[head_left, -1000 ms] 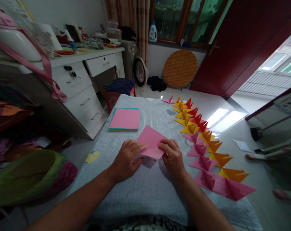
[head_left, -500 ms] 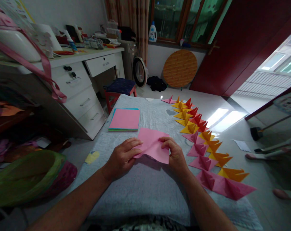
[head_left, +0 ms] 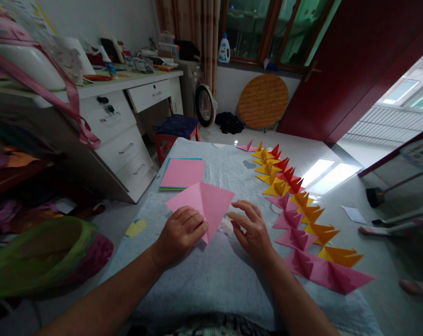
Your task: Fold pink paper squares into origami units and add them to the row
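No text legible; bottle label (head_left: 223,53) too blurred.

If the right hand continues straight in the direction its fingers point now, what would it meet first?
Most likely the near right edge of the creased pink sheet, held by the left hand. The right hand might pass slightly above or below it; one view leaves depth unclear.

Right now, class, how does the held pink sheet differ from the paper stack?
The pink sheet is creased; the paper stack looks flat. The left hand holds the pink sheet; no hand touches the paper stack. The sheet looks pink; the stack also shows blue and green edges. Both have pink faces uppermost.
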Demonstrator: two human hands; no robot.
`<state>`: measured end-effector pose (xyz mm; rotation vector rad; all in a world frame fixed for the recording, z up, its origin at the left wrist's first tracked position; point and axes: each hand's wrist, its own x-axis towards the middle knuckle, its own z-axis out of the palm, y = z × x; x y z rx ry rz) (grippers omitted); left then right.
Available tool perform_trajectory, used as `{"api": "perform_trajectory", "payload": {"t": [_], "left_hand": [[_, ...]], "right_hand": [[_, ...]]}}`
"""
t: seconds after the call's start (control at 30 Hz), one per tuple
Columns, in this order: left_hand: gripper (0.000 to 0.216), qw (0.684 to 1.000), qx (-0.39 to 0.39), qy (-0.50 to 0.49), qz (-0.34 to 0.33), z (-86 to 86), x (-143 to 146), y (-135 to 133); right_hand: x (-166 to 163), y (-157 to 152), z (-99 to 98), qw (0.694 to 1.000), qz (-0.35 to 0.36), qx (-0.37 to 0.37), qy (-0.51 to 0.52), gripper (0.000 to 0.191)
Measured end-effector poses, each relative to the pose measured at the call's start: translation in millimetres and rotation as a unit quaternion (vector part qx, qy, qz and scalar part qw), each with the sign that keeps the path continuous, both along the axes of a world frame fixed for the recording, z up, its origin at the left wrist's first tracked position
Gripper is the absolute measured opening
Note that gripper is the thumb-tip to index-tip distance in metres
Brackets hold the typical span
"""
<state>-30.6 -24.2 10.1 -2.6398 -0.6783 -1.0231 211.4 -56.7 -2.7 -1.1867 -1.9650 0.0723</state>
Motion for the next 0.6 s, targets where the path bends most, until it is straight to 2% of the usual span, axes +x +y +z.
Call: {"api": "perform_trajectory", "payload": {"t": [0.17,0.27,0.37,0.47,0.6], "left_hand": [[0.013,0.996,-0.037,0.005,-0.076,-6.6,13,-4],[0.012,0.993,-0.041,0.003,-0.109,-8.8,18,-2],[0.014,0.992,-0.027,-0.003,-0.126,-10.1,19,-1],[0.016,0.991,-0.005,-0.02,-0.132,-11.7,19,0],[0.014,0.988,-0.001,-0.05,-0.146,-12.9,19,-1]], "right_hand": [[-3,-4,2.5,0.994,-0.036,0.024,-0.097,0.036],[-7,-10,2.4,0.99,-0.084,0.084,-0.078,0.036],[-10,-15,1.7,0.981,-0.127,0.116,-0.085,0.044],[-11,-16,2.2,0.977,-0.114,0.11,-0.14,0.054],[-8,-12,3.5,0.98,-0.061,0.092,-0.167,0.05]]}}
